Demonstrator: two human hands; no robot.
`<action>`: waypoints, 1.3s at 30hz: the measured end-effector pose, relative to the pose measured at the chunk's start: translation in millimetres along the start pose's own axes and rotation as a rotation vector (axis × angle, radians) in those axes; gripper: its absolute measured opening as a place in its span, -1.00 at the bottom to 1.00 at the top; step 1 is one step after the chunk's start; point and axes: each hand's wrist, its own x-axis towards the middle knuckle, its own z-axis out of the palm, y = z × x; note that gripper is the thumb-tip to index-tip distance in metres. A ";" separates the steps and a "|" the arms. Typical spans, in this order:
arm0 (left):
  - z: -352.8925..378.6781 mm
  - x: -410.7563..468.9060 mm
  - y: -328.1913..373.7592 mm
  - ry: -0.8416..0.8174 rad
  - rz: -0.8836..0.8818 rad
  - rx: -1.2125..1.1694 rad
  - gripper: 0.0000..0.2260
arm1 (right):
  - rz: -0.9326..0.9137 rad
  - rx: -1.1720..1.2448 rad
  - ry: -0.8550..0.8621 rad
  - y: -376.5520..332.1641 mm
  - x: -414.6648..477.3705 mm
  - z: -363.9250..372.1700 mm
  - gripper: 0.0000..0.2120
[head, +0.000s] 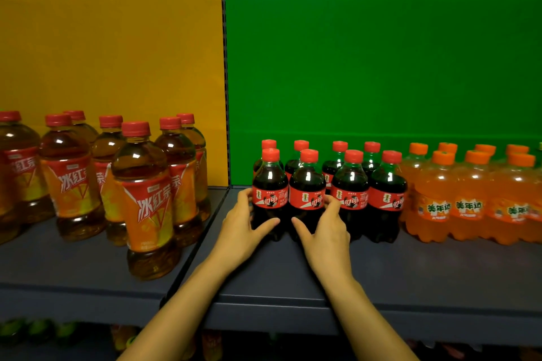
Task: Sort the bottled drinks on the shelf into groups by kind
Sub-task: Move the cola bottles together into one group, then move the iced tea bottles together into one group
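Observation:
Several small cola bottles (350, 184) with red caps and red labels stand in two rows at the middle of the grey shelf (278, 278). My left hand (242, 228) wraps the front-left cola bottle (269, 187) from its left side. My right hand (327, 231) wraps the neighbouring front cola bottle (306, 187) from its right side. Both bottles stand upright on the shelf, touching each other. Left of them stands a group of larger iced tea bottles (146, 196) with red caps. On the right, small orange soda bottles (469, 196) stand in rows.
A yellow back panel (111, 38) stands behind the tea and a green one (381, 53) behind the sodas, with a slotted upright (225, 73) between them. The shelf's front edge (264, 319) runs below my wrists. More bottles (38, 331) show dimly on the shelf below.

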 end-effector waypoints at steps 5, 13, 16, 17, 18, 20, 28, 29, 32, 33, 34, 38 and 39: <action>-2.8 -8.9 5.9 -0.008 -0.041 0.058 -0.41 | 0.008 0.024 -0.019 -3.1 -3.9 -6.1 -0.39; -38.8 -73.9 30.5 0.380 0.152 0.341 -0.75 | -0.008 0.055 -0.010 0.3 -9.8 -11.4 -0.31; -66.8 -89.2 33.1 0.697 0.183 0.474 -0.69 | -0.045 0.046 -0.003 0.6 -12.6 -15.2 -0.33; -76.0 -89.9 33.6 0.780 0.170 0.514 -0.64 | -0.055 0.045 -0.003 0.3 -14.2 -16.2 -0.33; -84.8 -88.2 32.7 0.824 0.138 0.533 -0.55 | -0.059 0.050 0.001 -0.2 -16.4 -16.6 -0.33; -100.7 -79.8 26.1 0.777 0.013 0.499 -0.31 | -0.077 0.072 0.052 -2.8 -23.5 -15.7 -0.32; -126.8 -63.7 -9.2 0.496 -0.150 0.407 -0.19 | -0.397 0.335 0.121 -48.5 -46.6 16.0 -0.65; -132.9 -63.6 -12.8 0.500 -0.140 0.409 -0.18 | -0.409 0.329 0.043 -56.3 -45.6 25.1 -0.67; -155.4 -64.2 -26.5 0.524 -0.101 0.425 -0.19 | -0.416 0.261 -0.142 -76.5 -40.8 57.6 -0.71; -163.4 -64.3 -31.8 0.533 -0.082 0.432 -0.19 | -0.407 0.243 -0.166 -81.7 -38.5 68.5 -0.70; -171.3 -63.9 -37.2 0.533 -0.070 0.437 -0.19 | -0.387 0.230 -0.174 -86.2 -35.8 78.7 -0.68; -200.6 -59.8 -58.8 0.501 -0.062 0.445 -0.18 | -0.214 0.212 -0.228 -102.0 -25.2 109.2 -0.39; -206.7 -58.8 -63.7 0.497 -0.061 0.442 -0.18 | -0.182 0.210 -0.241 -105.6 -23.4 114.8 -0.32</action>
